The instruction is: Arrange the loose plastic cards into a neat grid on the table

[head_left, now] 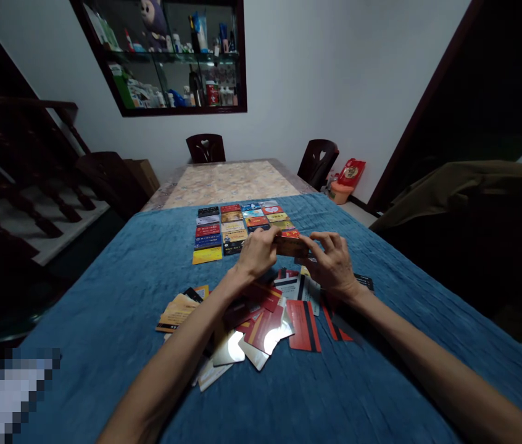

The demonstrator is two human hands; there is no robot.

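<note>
Between my two hands is a brownish plastic card [291, 246], gripped at its left end by my left hand [259, 251] and at its right end by my right hand [331, 262]. Fingers of both hands are closed on its edges. Just beyond, cards lie in neat columns, among them a yellow card [207, 255] and a blue card [208, 241]; my hands hide part of this layout. Below my wrists spreads a loose heap of cards, with a red striped card [303, 325], a dark red card [265, 329] and tan cards [178, 313] showing.
A blue cloth [117, 296] covers the near part of the table, and a patterned tabletop [237, 177] shows beyond it. Chairs [205, 148] stand at the far end. A cabinet [182, 111] is set in the wall, and a stair railing [20, 102] is at left.
</note>
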